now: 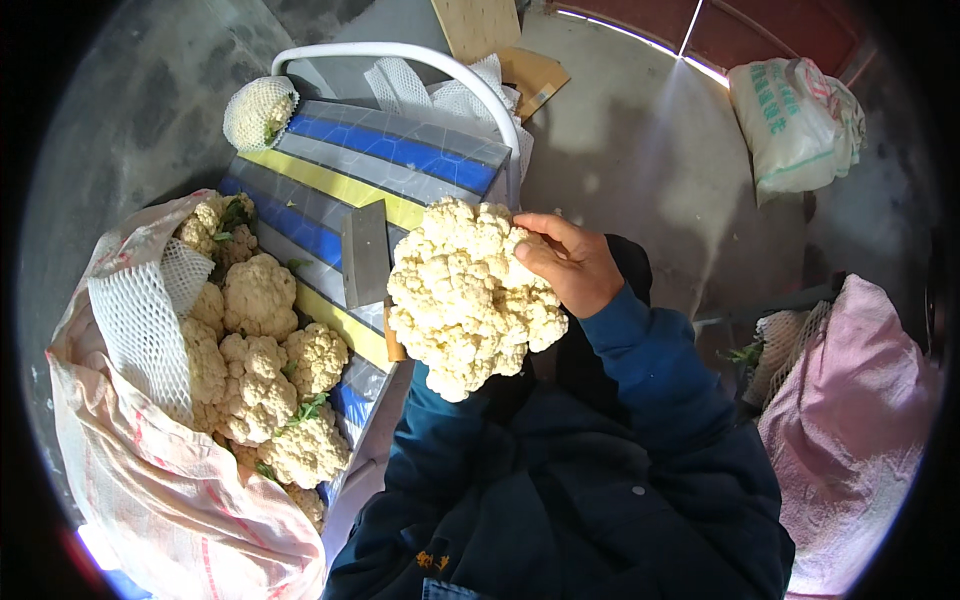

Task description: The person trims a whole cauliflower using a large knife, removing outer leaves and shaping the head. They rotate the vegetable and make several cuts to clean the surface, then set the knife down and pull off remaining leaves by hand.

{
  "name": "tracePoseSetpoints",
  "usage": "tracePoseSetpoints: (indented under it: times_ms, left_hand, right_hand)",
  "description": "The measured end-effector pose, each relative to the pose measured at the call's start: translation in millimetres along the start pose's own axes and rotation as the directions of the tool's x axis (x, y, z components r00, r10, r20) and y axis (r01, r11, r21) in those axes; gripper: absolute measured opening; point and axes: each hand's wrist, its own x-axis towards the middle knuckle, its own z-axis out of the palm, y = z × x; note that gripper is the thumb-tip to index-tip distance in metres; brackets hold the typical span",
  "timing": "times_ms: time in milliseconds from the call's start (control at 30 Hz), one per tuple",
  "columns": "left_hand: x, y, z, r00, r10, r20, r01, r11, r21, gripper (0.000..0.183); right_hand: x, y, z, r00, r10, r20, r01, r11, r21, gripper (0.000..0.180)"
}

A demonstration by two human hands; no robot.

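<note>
A large cauliflower head (476, 300) is held up before my chest, bare of leaves on the side facing me. My right hand (574, 266) grips its right edge, thumb on the near face and fingers at the rim. Only the sleeve (442, 420) of my left arm shows, running up under the cauliflower; the left hand itself is hidden behind it. Just left of the cauliflower, a cleaver (365, 255) with a wooden handle (394, 337) lies on the striped, plastic-covered tabletop (322, 161).
A woven sack (150, 465) at left spills several cauliflowers (259, 296) and a white foam net (142, 337). One netted cauliflower (260, 114) sits at the far corner. A white metal rail (405, 51) arches behind. A pink cloth (862, 420) lies right; a filled sack (791, 127) stands far right.
</note>
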Motion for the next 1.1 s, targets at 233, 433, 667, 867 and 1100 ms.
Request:
tracePoseSetpoints:
  times_ms: [233, 433, 667, 867, 1100]
  left_hand:
    - [-3, 0, -1, 1.000, -0.006, 0.031, 0.007, 1.000, -0.020, 0.063]
    - [-6, -2, 0, 0.996, -0.044, 0.078, 0.047, 0.998, -0.042, 0.063]
    - [-7, -1, 4, 0.986, -0.092, 0.142, 0.102, 0.992, -0.068, 0.063]
    - [-9, 1, 5, 0.978, -0.124, 0.167, 0.137, 0.988, -0.066, 0.063]
    - [-11, 3, 5, 0.970, -0.164, 0.179, 0.175, 0.983, -0.052, 0.063]
  right_hand:
    - [-6, -20, 6, 0.994, -0.108, -0.029, 0.102, 0.978, -0.182, 0.042]
    - [-6, -25, 8, 0.956, -0.292, -0.001, 0.283, 0.927, -0.246, 0.037]
    - [-19, -38, 7, 0.928, -0.357, 0.102, 0.371, 0.895, -0.246, 0.038]
    - [-25, -33, 5, 0.917, -0.354, 0.182, 0.392, 0.883, -0.256, 0.039]
    - [-28, -37, 9, 0.910, -0.372, 0.185, 0.412, 0.865, -0.286, 0.039]
